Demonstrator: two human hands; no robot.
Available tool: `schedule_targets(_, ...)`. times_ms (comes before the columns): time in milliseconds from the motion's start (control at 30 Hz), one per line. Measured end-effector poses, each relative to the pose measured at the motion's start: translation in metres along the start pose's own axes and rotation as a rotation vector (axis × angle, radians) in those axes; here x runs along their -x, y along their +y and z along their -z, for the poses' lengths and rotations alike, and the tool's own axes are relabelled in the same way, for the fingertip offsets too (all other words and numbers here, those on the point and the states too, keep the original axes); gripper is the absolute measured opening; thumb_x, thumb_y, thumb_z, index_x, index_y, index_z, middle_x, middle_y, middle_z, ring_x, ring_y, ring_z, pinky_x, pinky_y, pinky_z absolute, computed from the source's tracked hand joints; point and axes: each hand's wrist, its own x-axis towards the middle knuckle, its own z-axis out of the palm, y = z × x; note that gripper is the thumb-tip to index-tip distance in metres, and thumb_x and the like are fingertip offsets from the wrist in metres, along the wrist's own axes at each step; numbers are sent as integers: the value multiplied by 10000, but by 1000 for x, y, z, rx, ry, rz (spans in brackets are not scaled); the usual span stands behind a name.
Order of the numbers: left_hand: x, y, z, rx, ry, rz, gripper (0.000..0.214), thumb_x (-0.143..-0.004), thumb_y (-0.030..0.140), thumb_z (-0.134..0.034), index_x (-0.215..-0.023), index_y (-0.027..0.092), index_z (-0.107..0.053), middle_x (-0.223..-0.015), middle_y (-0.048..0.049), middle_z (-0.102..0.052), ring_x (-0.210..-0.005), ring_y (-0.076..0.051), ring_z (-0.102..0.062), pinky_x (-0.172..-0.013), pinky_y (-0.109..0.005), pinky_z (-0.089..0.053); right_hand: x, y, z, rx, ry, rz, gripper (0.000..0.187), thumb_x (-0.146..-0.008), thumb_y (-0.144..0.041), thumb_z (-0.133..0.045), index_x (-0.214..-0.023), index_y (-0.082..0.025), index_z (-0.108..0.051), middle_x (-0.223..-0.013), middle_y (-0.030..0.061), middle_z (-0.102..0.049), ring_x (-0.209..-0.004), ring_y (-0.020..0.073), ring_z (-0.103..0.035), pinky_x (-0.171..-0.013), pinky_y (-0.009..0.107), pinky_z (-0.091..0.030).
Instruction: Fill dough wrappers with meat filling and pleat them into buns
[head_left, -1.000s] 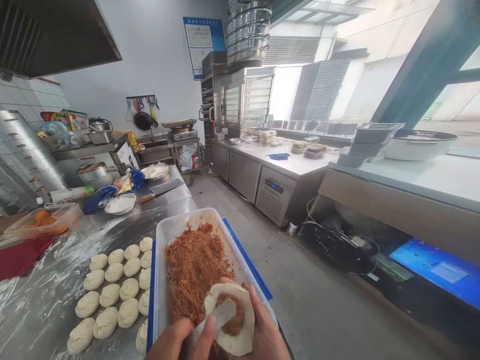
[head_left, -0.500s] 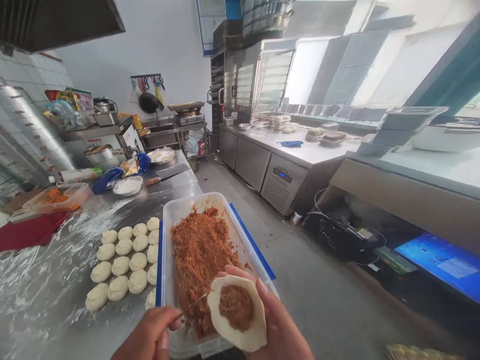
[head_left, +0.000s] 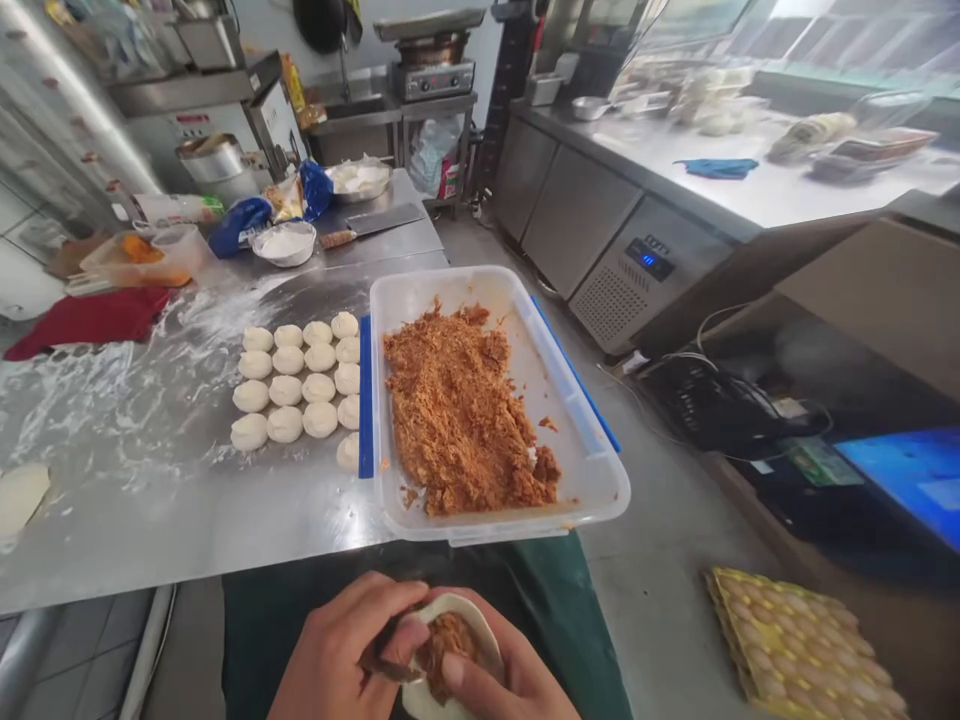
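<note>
A round dough wrapper (head_left: 489, 640) with brown-red meat filling (head_left: 450, 640) in it is held low in front of my apron. My right hand (head_left: 521, 675) cups it from the right, thumb pressed on the filling. From the other side, my left hand (head_left: 337, 645) pinches the wrapper's edge between thumb and forefinger. A dark, thin tool (head_left: 384, 662) lies in the left fingers, mostly hidden. Beyond both hands, a clear plastic tub (head_left: 592, 490) of the same filling rests at the table's edge. Left of it, several pleated buns (head_left: 285, 424) sit in rows.
The floured steel table (head_left: 187, 520) bears a cleaver (head_left: 382, 220), a bowl of flour (head_left: 283, 243), a red cloth (head_left: 90, 322) and a flat dough piece (head_left: 22, 498). Egg trays (head_left: 806, 645) stand low at right. A steel counter (head_left: 570, 215) runs behind.
Both hands and the wrapper have moved from above the tub down towards my body. My left hand has come onto the wrapper's edge, and my right thumb onto the filling. The view has tilted down.
</note>
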Motion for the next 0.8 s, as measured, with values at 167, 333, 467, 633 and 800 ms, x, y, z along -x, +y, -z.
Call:
schedule_targets(167,2,-8,-9,-51,73,-88,260,-1034,191,-550,-1225,317,-674,-1011,11,-707,-878,-81,-693,-766,-170,-526,-8,-6,-10,157,23,66,423,-929,-538,-718,-1149,-188,-634,-934,31,-614,-829,164,-499,-761,300,-386)
schedule_targets(333,-2,-11,-5,-129,64,-159,353,-1018,141,-545,-1309,320,-634,-989,14,-693,-854,-77,-696,-746,-162,-535,-10,-9,-14,191,21,77,418,-940,-549,-697,-1129,-181,-631,-941,27,-584,-834,168,-469,-761,307,-375)
schedule_targets(467,-1,-5,-2,-190,62,-213,248,-1012,113,-508,-1146,255,-661,-927,4,-675,-778,-84,-678,-679,-167,-524,-9,-14,-16,238,14,63,419,-956,-564,-659,-1085,-169,-604,-883,9,-537,-795,161,-439,-727,309,-356)
schedule_targets(633,-2,-3,0,-352,47,-279,340,-1004,91,-434,-1287,221,-569,-966,-26,-686,-793,-114,-713,-681,-205,-567,-9,-15,-18,321,82,-4,383,-975,-549,-622,-1017,-170,-584,-855,-1,-510,-778,161,-426,-712,313,-351)
schedule_targets(800,-2,-9,-1,-435,-27,-317,431,-877,4,-425,-1218,213,-584,-953,-42,-661,-783,-169,-721,-664,-275,-609,-9,-17,-18,369,60,-58,290,-984,-471,-610,-1029,-186,-584,-892,12,-559,-819,175,-465,-743,316,-376)
